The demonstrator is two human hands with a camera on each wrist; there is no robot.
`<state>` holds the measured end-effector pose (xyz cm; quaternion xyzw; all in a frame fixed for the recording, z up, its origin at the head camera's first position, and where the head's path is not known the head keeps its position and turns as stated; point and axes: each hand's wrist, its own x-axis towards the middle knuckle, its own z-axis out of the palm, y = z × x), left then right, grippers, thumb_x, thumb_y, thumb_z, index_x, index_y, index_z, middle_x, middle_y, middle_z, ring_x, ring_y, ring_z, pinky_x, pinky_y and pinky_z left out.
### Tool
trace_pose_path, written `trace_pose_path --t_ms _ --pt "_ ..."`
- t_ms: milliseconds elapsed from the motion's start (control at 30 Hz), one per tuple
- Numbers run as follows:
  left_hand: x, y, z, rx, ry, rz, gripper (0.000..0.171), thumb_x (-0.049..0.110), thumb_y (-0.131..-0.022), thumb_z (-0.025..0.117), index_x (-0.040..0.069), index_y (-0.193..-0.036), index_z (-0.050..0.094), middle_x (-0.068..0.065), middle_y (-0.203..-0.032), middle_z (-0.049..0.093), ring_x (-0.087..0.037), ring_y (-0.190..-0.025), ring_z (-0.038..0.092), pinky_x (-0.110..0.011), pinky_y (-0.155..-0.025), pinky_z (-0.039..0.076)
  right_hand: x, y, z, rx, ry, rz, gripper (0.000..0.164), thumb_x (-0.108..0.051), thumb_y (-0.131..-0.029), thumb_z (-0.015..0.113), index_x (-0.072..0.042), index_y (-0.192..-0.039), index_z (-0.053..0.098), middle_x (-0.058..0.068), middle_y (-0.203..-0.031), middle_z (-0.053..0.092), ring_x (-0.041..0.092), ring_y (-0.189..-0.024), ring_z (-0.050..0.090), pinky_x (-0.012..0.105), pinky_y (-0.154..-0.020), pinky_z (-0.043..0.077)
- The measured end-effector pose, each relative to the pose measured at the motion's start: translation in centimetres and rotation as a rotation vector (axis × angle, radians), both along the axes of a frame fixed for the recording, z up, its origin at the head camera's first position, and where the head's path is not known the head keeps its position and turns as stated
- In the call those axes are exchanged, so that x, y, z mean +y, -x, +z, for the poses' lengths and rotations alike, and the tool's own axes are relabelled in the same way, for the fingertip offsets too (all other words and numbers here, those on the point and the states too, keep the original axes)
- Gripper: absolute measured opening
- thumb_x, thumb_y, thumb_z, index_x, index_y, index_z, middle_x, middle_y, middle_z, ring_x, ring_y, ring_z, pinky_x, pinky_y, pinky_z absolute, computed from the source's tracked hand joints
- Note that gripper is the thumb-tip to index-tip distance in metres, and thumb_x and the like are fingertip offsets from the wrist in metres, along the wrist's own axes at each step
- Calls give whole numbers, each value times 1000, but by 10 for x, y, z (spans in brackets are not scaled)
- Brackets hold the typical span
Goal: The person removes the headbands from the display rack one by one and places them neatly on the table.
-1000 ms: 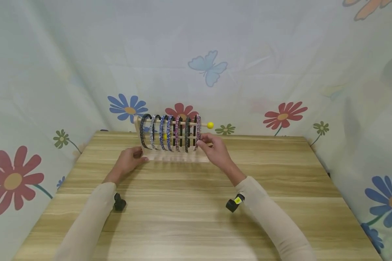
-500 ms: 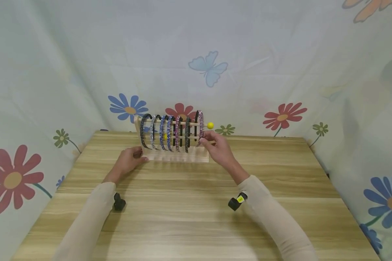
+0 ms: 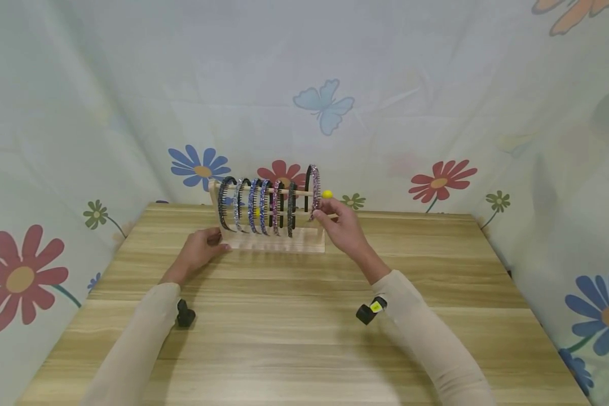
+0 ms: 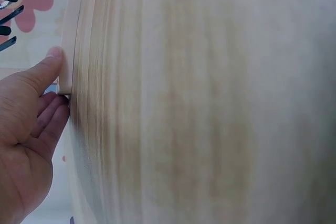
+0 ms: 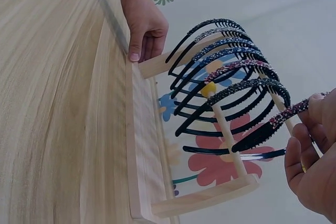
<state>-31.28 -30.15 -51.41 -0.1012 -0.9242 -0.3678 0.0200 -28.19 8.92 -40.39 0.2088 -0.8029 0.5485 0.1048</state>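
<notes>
A wooden headband stand stands at the back of the table, several glittery toothed headbands hung along its rods. My right hand pinches a pink glitter headband near the stand's right end, raised higher than the others. In the right wrist view, its black toothed arms still overlap the rods. My left hand grips the left end of the base, with the thumb in front, as the left wrist view also shows. Beside the pink headband hangs a dark glitter one; blue, silver, pink and black ones line up further left.
A yellow ball caps a rod at the stand's right end, close to my right fingers. The wood-grain table stretches toward me. A flower-printed cloth hangs right behind the table's back edge.
My right hand has lifted the pink headband upward and slightly right, away from the dark one beside it. The left hand and the stand have stayed in place.
</notes>
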Motion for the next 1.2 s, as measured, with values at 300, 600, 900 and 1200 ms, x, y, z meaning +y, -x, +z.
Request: trace_pose_path --t_ms 300,600,900,1200 --pt "0 0 1 -10 13 -1 62 24 -94 77 -7 -142 54 -27 -138 60 -42 -123 63 -54 -105 51 7 0 9 20 20 -7 15 -13 -102 65 1 -107 69 18 -101 70 29 -97 65 35 -80 59" --pt "1 0 1 -20 7 -2 62 25 -94 77 -7 -143 54 -27 -139 60 -41 -124 63 -54 -105 52 15 -3 20 39 40 -37 14 -11 -100 66 1 -107 69 16 -99 71 22 -93 64 28 -77 58" --pt "-1 3 -1 -16 19 -3 63 26 -94 77 -8 -142 53 -28 -138 59 -42 -124 62 -55 -106 50 25 -6 28 55 31 -54 17 -13 -100 67 1 -109 69 16 -102 71 20 -94 63 29 -79 57" --pt "-1 3 -2 -23 19 -2 63 26 -94 77 -7 -142 54 -27 -138 60 -42 -124 62 -55 -106 50 38 -8 32 83 28 -70 20 -14 -101 67 2 -114 68 17 -106 71 22 -97 64 27 -79 58"
